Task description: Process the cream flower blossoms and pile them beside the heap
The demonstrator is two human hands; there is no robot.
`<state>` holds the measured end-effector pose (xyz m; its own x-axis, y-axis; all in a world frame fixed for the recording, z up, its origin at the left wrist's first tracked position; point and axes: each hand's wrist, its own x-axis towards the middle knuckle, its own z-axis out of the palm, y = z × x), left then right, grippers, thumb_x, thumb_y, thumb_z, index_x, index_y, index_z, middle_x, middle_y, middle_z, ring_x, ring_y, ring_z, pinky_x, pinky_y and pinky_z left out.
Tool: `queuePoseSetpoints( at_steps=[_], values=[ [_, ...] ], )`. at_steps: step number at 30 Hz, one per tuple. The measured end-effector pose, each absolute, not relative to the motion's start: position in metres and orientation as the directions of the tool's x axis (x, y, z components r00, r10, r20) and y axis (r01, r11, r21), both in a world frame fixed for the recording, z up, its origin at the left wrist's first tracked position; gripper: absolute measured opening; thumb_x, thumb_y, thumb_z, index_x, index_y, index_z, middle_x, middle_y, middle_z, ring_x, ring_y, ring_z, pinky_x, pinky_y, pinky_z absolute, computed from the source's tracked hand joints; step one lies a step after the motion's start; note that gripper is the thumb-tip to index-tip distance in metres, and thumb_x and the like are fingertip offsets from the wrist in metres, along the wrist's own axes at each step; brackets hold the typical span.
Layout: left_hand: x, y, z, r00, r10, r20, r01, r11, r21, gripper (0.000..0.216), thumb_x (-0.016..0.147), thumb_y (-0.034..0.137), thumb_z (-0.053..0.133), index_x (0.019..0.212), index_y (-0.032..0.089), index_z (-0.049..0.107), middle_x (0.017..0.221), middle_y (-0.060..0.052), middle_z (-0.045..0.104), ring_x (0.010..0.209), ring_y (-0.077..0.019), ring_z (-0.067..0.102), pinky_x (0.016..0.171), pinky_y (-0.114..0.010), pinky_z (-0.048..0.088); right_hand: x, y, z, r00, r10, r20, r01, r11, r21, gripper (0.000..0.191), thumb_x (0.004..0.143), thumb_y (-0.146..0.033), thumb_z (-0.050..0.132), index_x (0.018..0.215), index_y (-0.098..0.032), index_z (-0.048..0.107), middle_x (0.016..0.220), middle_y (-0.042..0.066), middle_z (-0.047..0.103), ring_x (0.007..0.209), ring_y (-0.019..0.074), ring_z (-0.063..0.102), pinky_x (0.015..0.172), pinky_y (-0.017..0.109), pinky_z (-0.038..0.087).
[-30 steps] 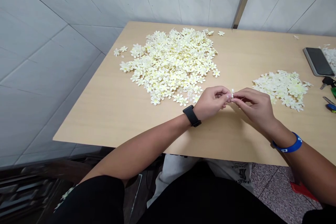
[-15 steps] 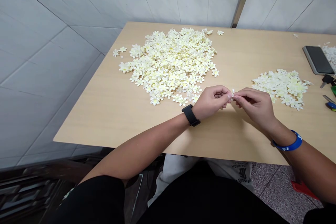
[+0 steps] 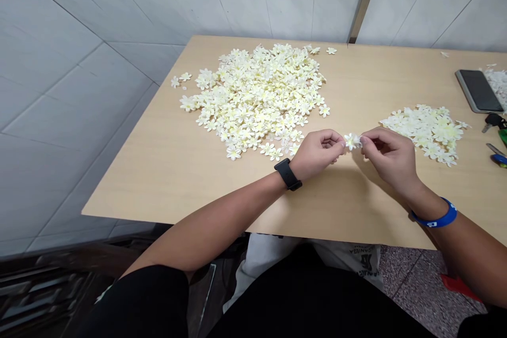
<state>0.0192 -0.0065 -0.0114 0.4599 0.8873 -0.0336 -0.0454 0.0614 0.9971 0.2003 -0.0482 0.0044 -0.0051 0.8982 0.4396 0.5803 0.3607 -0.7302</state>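
Between my two hands, a little above the tabletop, is a small white artificial flower [image 3: 351,141] with its petals facing up. My left hand [image 3: 320,149] pinches its left side between thumb and fingertips. On the right side, my right hand [image 3: 390,157] pinches the flower's edge, where another pale petal or bloom seems to overlap it. A large heap of cream-white flowers [image 3: 261,95] lies beyond my left hand. Beside my right hand spreads a smaller pile of white flowers [image 3: 430,129].
The wooden table [image 3: 158,169] meets a tiled wall, with a metal post [image 3: 364,2] at the back. To the far right lie a phone [image 3: 479,91], a key [image 3: 491,121], a blue-handled tool [image 3: 499,158] and a partly cropped white pile [image 3: 497,84].
My right hand has shifted slightly right, widening the space between my hands. The flower, mostly hidden by my fingertips before, now shows its open petals.
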Motion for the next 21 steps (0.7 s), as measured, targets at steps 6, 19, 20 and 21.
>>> queuePoseSetpoints(
  at_steps=[6,19,20,21],
  values=[
    [0.019,-0.004,-0.01,0.39,0.917,-0.086,-0.053,0.115,0.992,0.01,0.087,0.013,0.064,0.078,0.012,0.062,0.067,0.001,0.063,0.054,-0.0052,0.056,0.054,-0.018,0.047,0.235,-0.033,0.017,0.213,0.759,0.615,0.783,0.243,-0.572,0.015,0.09,-0.021,0.061,0.076,-0.021,0.066,0.071,0.004,0.067,0.064,0.0173,0.061,0.062,0.032,0.048],
    [0.02,-0.004,-0.015,0.385,0.923,-0.015,-0.037,0.031,0.999,0.013,0.09,0.021,0.063,0.08,0.012,0.065,0.069,-0.002,0.064,0.058,-0.0071,0.056,0.058,-0.02,0.047,0.223,-0.04,0.018,-0.368,0.702,0.609,0.717,0.632,-0.295,0.009,0.094,-0.019,0.065,0.091,-0.023,0.072,0.084,0.004,0.077,0.074,0.019,0.072,0.066,0.032,0.055],
    [0.02,-0.005,-0.016,0.394,0.919,0.005,-0.037,0.01,0.999,0.014,0.09,0.022,0.063,0.08,0.012,0.065,0.069,-0.002,0.064,0.059,-0.0074,0.056,0.058,-0.021,0.047,0.217,-0.042,0.017,-0.383,0.7,0.602,0.699,0.646,-0.306,0.009,0.095,-0.019,0.065,0.095,-0.023,0.073,0.086,0.005,0.078,0.075,0.0192,0.073,0.066,0.032,0.056],
    [0.02,-0.005,-0.017,0.407,0.913,0.025,-0.045,-0.008,0.999,0.015,0.09,0.023,0.064,0.08,0.012,0.065,0.069,-0.002,0.064,0.059,-0.0076,0.056,0.058,-0.021,0.046,0.213,-0.043,0.015,-0.385,0.703,0.599,0.689,0.65,-0.32,0.01,0.095,-0.019,0.065,0.097,-0.023,0.074,0.088,0.005,0.079,0.076,0.0194,0.073,0.066,0.032,0.057]
  ],
)
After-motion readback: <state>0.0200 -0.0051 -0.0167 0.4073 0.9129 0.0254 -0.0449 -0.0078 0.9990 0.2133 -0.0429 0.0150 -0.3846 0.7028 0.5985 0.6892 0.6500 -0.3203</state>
